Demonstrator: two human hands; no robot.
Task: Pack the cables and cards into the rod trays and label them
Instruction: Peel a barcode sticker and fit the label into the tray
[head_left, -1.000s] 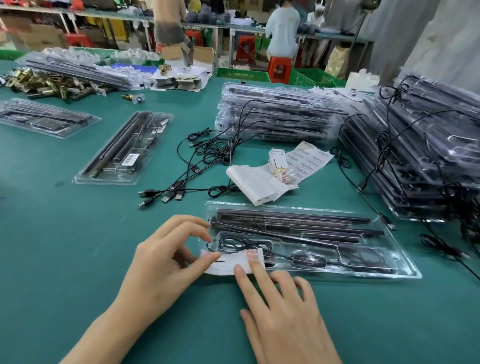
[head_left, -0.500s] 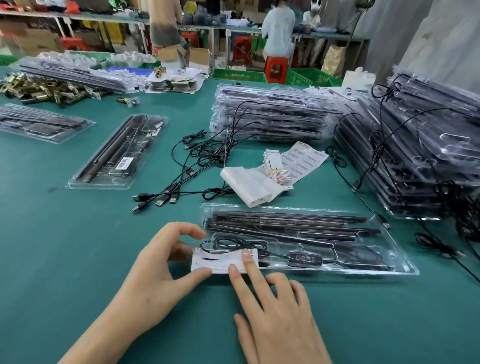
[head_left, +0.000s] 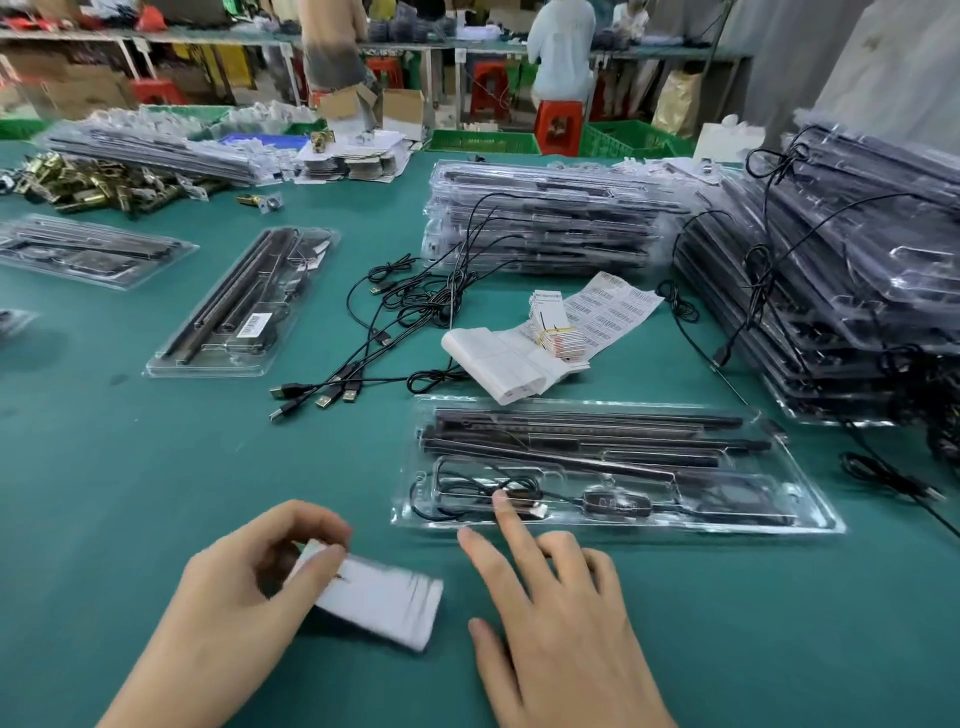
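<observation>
Pulled clear of the tray since half a second ago, the white paper slip (head_left: 384, 603) is pinched, blurred, in the left hand (head_left: 249, 587) near the green desk's (head_left: 156, 467) front edge. The right hand (head_left: 561, 613), fingers straight and spread, presses its index fingertip (head_left: 503, 506) on the left end of the clear plastic rod tray (head_left: 810, 514), which holds a cable and dark rods. Labelling it looks nearly done. Loose black USB cables (head_left: 363, 364) and white label sheets (head_left: 498, 364) lie behind the tray, obstructing nothing.

At lower left of the frame, the left hand (head_left: 244, 587) pinches a blurred white paper strip (head_left: 384, 603) just above the green bench (head_left: 156, 467). At lower centre, the right hand (head_left: 561, 623) spreads its fingers, index fingertip touching the clear tray (head_left: 810, 525), which holds dark rods (head_left: 587, 431) and a coiled cable (head_left: 467, 483).
</observation>
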